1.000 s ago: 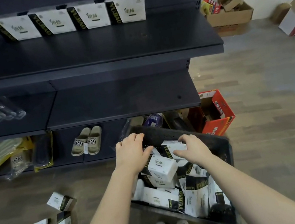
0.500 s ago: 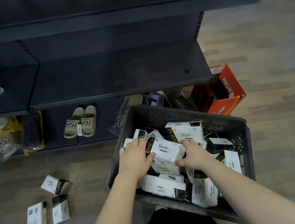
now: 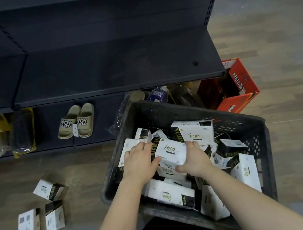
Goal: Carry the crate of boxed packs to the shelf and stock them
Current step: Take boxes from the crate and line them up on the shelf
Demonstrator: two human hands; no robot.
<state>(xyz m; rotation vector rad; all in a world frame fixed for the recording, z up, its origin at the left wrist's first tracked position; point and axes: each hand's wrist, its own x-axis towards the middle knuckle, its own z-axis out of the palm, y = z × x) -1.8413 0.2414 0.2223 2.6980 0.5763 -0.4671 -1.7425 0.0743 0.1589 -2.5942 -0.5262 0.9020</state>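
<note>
Dark plastic crate [image 3: 166,112] sits at your feet, right in front of the shelf [image 3: 114,66], so the carrying part of the job looks done. Stocking looks barely started. The shelf board just above the crate shows nothing on it in this view, and the crate is heaped with white-and-black packs [image 3: 170,194] lying at all angles.

You have both hands down in the crate on one top pack [image 3: 169,151]. Your left hand [image 3: 140,162] curls its fingers over the black left end, with the thumb laid along the near edge. Your right hand [image 3: 194,160] closes on the right end, its thumb pointing in under the near side. The top pack is clamped between them and sits on the heap; I cannot tell whether it has lifted clear of the ones beneath.

Three loose packs [image 3: 49,189] lie on the floor [image 3: 289,131] to your left, well apart from the crate; they probably need picking up too. A pair of slippers [image 3: 76,120] sits on the bottom board, and a red carton [image 3: 240,88] stands beyond the crate on the right.

What is left, by my reckoning: nearly the whole crate, pack by pack.
</note>
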